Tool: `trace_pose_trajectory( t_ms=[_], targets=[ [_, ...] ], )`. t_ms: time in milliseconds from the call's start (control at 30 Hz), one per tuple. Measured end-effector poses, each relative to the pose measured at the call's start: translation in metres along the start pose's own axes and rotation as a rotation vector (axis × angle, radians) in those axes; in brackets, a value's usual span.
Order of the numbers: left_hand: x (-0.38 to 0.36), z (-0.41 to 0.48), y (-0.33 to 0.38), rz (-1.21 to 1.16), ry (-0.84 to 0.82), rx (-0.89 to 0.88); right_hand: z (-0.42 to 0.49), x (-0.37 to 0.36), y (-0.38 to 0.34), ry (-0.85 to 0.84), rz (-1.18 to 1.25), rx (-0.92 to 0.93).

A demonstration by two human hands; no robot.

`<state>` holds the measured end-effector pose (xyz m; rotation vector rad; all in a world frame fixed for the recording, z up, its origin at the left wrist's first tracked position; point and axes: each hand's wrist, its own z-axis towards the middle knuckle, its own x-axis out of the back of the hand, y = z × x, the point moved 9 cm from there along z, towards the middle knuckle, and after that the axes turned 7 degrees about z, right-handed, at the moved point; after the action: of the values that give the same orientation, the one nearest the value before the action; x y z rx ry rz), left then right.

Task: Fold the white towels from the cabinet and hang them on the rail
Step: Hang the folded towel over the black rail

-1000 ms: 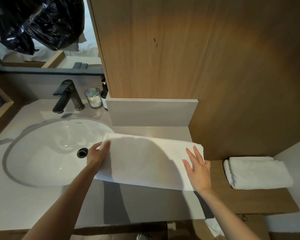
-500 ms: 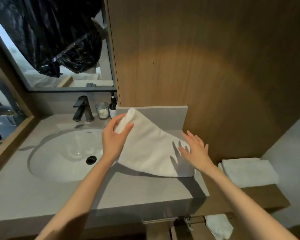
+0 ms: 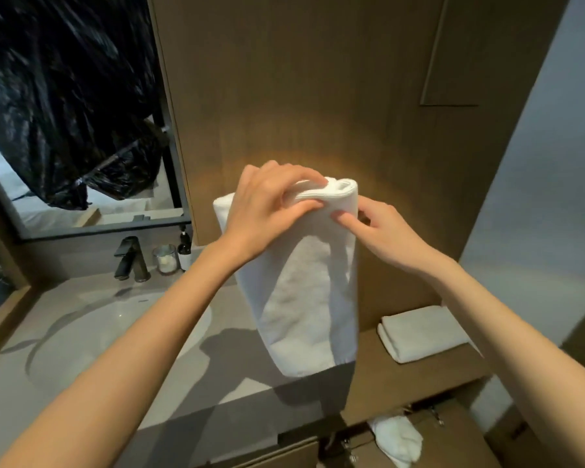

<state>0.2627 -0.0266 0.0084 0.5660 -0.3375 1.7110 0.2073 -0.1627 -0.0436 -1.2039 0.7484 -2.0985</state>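
Observation:
A folded white towel (image 3: pixel 309 292) hangs in the air above the counter, its folded top edge up. My left hand (image 3: pixel 267 204) grips that top edge from the left, fingers curled over it. My right hand (image 3: pixel 379 231) pinches the top right corner, thumb on the front face. A second white towel (image 3: pixel 423 332), folded flat, lies on the low wooden shelf (image 3: pixel 416 380) at the right. Another white towel (image 3: pixel 397 440) shows crumpled in the open cabinet below the shelf. No rail is in sight.
A grey counter (image 3: pixel 190 410) with a white sink (image 3: pixel 92 336) spreads at the lower left, with a black faucet (image 3: pixel 129 258), a glass (image 3: pixel 165 259) and a small bottle (image 3: pixel 184 248) behind it. A wooden wall panel (image 3: pixel 318 96) stands ahead. Black plastic (image 3: pixel 61 96) covers the mirror.
The towel lay flat on the counter; my left hand lifted its left end and both hands now hold it up hanging. The view tilted upward.

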Motion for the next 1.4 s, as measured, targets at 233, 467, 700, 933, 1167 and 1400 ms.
trace_pose_trajectory(
  t_ms=[233, 467, 700, 933, 1167, 1400],
  targets=[
    [-0.019, 0.036, 0.065, -0.168, 0.010, -0.083, -0.040, 0.084, -0.013, 0.138, 0.002, -0.005],
    [-0.066, 0.091, 0.148, -0.081, 0.017, -0.202, -0.083, 0.181, 0.006, 0.332, -0.008, -0.045],
    [-0.096, 0.143, 0.189, 0.056, 0.264, 0.043, -0.091, 0.292, 0.015, 0.444, -0.027, 0.035],
    [-0.148, 0.183, 0.189, -0.411, 0.050, 0.590, -0.080, 0.397, -0.003, 0.481, -0.050, 0.134],
    [-0.182, 0.233, 0.214, -0.597, -0.227, 0.550, -0.048, 0.472, -0.031, 0.599, 0.079, 0.266],
    [-0.160, 0.321, 0.204, -0.605, -0.034, 0.452, 0.021, 0.533, -0.045, 0.635, 0.203, 0.298]
  ],
)
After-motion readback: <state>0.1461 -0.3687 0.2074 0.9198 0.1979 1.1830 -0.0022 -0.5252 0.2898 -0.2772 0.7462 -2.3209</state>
